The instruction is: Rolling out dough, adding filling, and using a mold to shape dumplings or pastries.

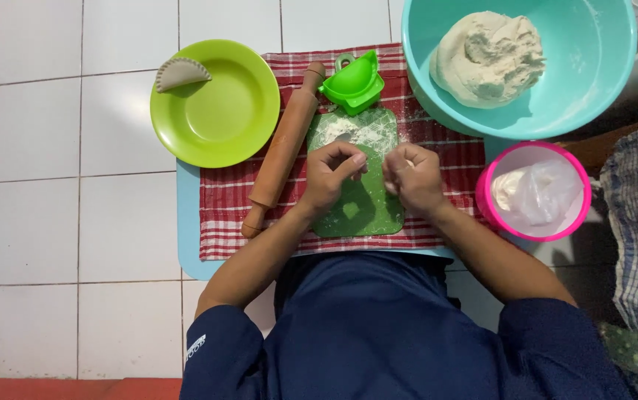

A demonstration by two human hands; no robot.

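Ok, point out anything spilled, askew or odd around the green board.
Only flour is scattered over the green board's far end. The rolling pin lies slanted across the checked cloth, resting steady. Nothing else stands out.

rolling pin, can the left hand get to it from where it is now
Probably yes. The rolling pin lies on the checked cloth just beside the left hand, which is over the green board. Nothing stands between them, and its whole length is uncovered.
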